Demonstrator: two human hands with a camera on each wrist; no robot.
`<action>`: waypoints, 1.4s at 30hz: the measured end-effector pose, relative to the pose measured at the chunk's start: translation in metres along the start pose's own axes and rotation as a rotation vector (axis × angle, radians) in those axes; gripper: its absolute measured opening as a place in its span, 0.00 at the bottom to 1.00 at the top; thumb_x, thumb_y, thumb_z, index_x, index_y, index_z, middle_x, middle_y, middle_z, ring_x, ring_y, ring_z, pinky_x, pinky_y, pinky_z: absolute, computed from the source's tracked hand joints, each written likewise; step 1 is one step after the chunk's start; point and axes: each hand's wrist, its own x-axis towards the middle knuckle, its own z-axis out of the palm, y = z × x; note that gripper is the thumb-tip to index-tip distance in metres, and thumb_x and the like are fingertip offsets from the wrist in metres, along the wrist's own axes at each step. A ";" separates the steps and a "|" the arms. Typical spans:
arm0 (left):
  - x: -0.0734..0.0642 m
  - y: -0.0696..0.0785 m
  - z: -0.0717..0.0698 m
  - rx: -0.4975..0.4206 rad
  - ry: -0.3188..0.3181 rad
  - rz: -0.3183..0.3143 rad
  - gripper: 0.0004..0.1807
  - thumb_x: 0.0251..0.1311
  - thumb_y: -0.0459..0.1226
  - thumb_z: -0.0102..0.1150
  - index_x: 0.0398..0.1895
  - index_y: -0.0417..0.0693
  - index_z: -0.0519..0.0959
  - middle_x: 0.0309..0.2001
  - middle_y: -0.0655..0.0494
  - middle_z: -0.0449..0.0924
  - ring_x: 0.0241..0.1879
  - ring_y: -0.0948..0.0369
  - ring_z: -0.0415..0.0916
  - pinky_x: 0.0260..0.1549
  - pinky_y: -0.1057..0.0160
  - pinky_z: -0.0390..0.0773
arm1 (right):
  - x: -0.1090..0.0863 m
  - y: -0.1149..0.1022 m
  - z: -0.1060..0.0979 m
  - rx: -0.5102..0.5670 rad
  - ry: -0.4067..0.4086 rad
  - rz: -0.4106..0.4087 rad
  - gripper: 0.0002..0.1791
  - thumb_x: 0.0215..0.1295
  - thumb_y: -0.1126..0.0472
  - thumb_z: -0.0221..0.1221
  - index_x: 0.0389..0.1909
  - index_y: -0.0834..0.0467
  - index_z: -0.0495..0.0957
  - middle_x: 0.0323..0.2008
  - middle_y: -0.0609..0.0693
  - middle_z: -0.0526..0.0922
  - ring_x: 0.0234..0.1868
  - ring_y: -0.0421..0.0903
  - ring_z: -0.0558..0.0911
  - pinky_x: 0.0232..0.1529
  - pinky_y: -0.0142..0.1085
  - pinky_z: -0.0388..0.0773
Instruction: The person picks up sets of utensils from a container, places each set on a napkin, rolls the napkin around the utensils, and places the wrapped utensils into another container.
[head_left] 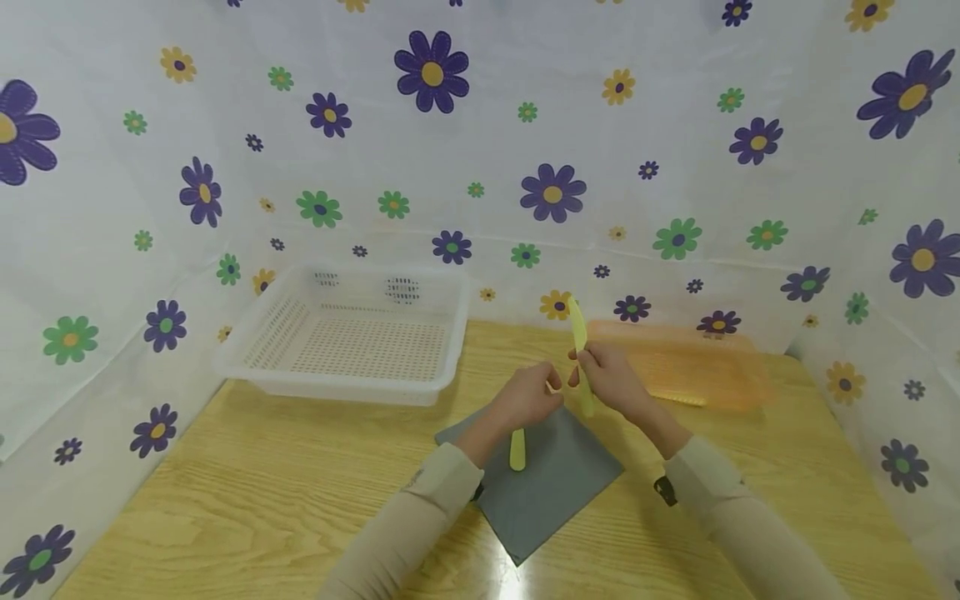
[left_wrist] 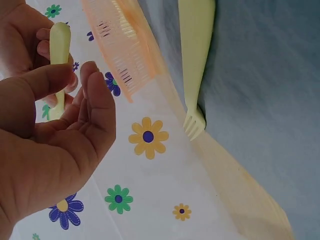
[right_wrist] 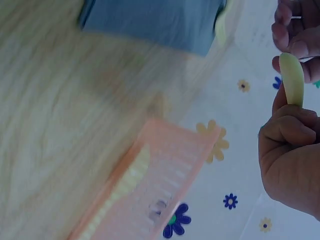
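While the right hand (head_left: 611, 379) pinches a utensil (head_left: 579, 323), the left hand (head_left: 525, 395), fingers loosely curled, is near the fork (head_left: 517, 452).

place: screened-off booth (head_left: 90, 250) | floral sheeting (head_left: 495, 133), 3 sides | wood-grain table (head_left: 300, 483)

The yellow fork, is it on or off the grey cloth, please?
On: the left wrist view shows the yellow fork lying on the grey cloth, its tines at the edge.

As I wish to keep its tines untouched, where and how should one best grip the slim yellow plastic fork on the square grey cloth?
Probably pinch the wide handle end from above, coming from the near side: the fork points its tines away and narrows toward them.
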 end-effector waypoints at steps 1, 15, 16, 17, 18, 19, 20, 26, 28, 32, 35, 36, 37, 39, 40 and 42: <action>-0.002 -0.001 0.001 0.020 -0.011 0.006 0.11 0.68 0.34 0.54 0.50 0.39 0.75 0.39 0.48 0.81 0.29 0.61 0.74 0.28 0.64 0.73 | -0.002 -0.001 0.003 0.038 -0.011 0.019 0.18 0.79 0.63 0.41 0.48 0.75 0.74 0.31 0.64 0.84 0.18 0.38 0.64 0.21 0.30 0.62; -0.039 -0.011 0.008 0.428 0.013 0.086 0.08 0.68 0.36 0.55 0.30 0.46 0.71 0.21 0.58 0.63 0.20 0.63 0.59 0.20 0.66 0.61 | -0.017 0.013 0.035 0.140 -0.085 0.201 0.19 0.77 0.61 0.45 0.46 0.74 0.76 0.26 0.61 0.84 0.13 0.38 0.62 0.16 0.31 0.60; -0.042 -0.012 0.008 0.473 0.033 0.101 0.07 0.68 0.36 0.56 0.31 0.47 0.71 0.21 0.57 0.66 0.21 0.63 0.62 0.20 0.66 0.64 | -0.017 0.014 0.036 0.129 -0.087 0.207 0.18 0.76 0.61 0.47 0.44 0.74 0.77 0.24 0.59 0.83 0.13 0.38 0.61 0.15 0.31 0.59; -0.045 -0.012 0.009 0.512 0.041 0.104 0.06 0.67 0.36 0.56 0.33 0.46 0.72 0.23 0.56 0.67 0.23 0.62 0.64 0.21 0.66 0.65 | -0.018 0.016 0.037 0.119 -0.091 0.208 0.16 0.74 0.62 0.49 0.41 0.73 0.78 0.23 0.57 0.83 0.13 0.38 0.61 0.15 0.31 0.59; -0.048 -0.012 0.010 0.546 0.048 0.104 0.05 0.67 0.36 0.57 0.35 0.46 0.72 0.25 0.54 0.69 0.24 0.60 0.66 0.22 0.64 0.68 | -0.018 0.017 0.038 0.112 -0.097 0.208 0.15 0.73 0.62 0.51 0.38 0.73 0.78 0.22 0.56 0.83 0.13 0.38 0.61 0.15 0.32 0.58; -0.050 -0.012 0.010 0.567 0.050 0.098 0.05 0.66 0.36 0.58 0.38 0.45 0.72 0.28 0.51 0.71 0.26 0.59 0.68 0.23 0.63 0.70 | -0.019 0.017 0.039 0.104 -0.099 0.209 0.14 0.72 0.63 0.52 0.35 0.72 0.78 0.22 0.55 0.83 0.12 0.38 0.61 0.15 0.31 0.58; -0.052 -0.011 0.011 0.576 0.046 0.084 0.07 0.65 0.36 0.59 0.41 0.45 0.73 0.32 0.48 0.73 0.29 0.57 0.71 0.25 0.62 0.72 | -0.019 0.018 0.039 0.109 -0.103 0.211 0.13 0.71 0.64 0.53 0.32 0.71 0.78 0.22 0.55 0.83 0.12 0.38 0.61 0.15 0.31 0.57; -0.060 -0.010 0.019 0.585 -0.004 -0.007 0.20 0.59 0.41 0.67 0.53 0.52 0.75 0.50 0.39 0.74 0.43 0.48 0.78 0.34 0.52 0.79 | -0.020 0.023 0.042 0.112 -0.137 0.221 0.15 0.70 0.65 0.53 0.22 0.64 0.72 0.23 0.57 0.86 0.10 0.38 0.64 0.14 0.30 0.61; -0.061 -0.011 0.022 0.597 -0.011 -0.006 0.23 0.57 0.42 0.68 0.57 0.54 0.75 0.52 0.38 0.74 0.46 0.46 0.77 0.35 0.51 0.80 | -0.020 0.023 0.042 0.072 -0.138 0.216 0.15 0.70 0.65 0.53 0.21 0.63 0.72 0.24 0.57 0.86 0.11 0.38 0.67 0.14 0.30 0.64; -0.064 -0.010 0.026 0.617 -0.034 -0.024 0.29 0.56 0.42 0.69 0.63 0.57 0.74 0.54 0.38 0.72 0.48 0.44 0.76 0.34 0.50 0.80 | -0.020 0.023 0.044 -0.009 -0.142 0.215 0.15 0.70 0.64 0.54 0.22 0.63 0.74 0.20 0.56 0.85 0.12 0.39 0.71 0.15 0.32 0.72; -0.065 -0.008 0.028 0.630 -0.057 -0.059 0.29 0.57 0.43 0.69 0.63 0.55 0.74 0.54 0.39 0.71 0.49 0.45 0.75 0.32 0.51 0.81 | -0.021 0.022 0.044 -0.039 -0.155 0.217 0.14 0.70 0.64 0.56 0.23 0.64 0.76 0.16 0.54 0.81 0.12 0.40 0.74 0.15 0.34 0.76; -0.065 -0.007 0.028 0.638 -0.060 -0.066 0.29 0.57 0.43 0.70 0.62 0.54 0.74 0.54 0.40 0.70 0.49 0.46 0.75 0.32 0.51 0.81 | -0.021 0.022 0.044 -0.044 -0.156 0.218 0.13 0.69 0.64 0.57 0.24 0.65 0.76 0.14 0.53 0.79 0.12 0.40 0.74 0.15 0.35 0.76; -0.065 -0.007 0.028 0.644 -0.063 -0.070 0.28 0.57 0.43 0.70 0.62 0.53 0.74 0.54 0.40 0.70 0.49 0.46 0.75 0.32 0.52 0.81 | -0.021 0.022 0.045 -0.048 -0.156 0.219 0.13 0.69 0.65 0.57 0.23 0.65 0.76 0.13 0.52 0.77 0.12 0.41 0.75 0.15 0.35 0.77; -0.066 -0.007 0.029 0.653 -0.062 -0.075 0.28 0.57 0.44 0.70 0.61 0.52 0.75 0.54 0.41 0.70 0.48 0.47 0.74 0.32 0.53 0.81 | -0.021 0.022 0.045 -0.050 -0.158 0.218 0.13 0.69 0.65 0.58 0.23 0.65 0.76 0.13 0.52 0.76 0.12 0.41 0.75 0.15 0.35 0.77; -0.066 -0.007 0.029 0.658 -0.059 -0.073 0.28 0.57 0.44 0.70 0.61 0.52 0.75 0.54 0.41 0.70 0.48 0.47 0.74 0.32 0.53 0.81 | -0.021 0.022 0.045 -0.053 -0.161 0.210 0.14 0.69 0.65 0.58 0.23 0.65 0.76 0.13 0.52 0.76 0.12 0.40 0.75 0.15 0.35 0.77; -0.067 -0.007 0.029 0.666 -0.053 -0.072 0.28 0.57 0.44 0.71 0.60 0.51 0.75 0.53 0.41 0.70 0.48 0.48 0.74 0.33 0.54 0.81 | -0.019 0.024 0.047 -0.058 -0.161 0.210 0.15 0.69 0.65 0.58 0.21 0.65 0.75 0.12 0.51 0.75 0.11 0.40 0.74 0.15 0.35 0.77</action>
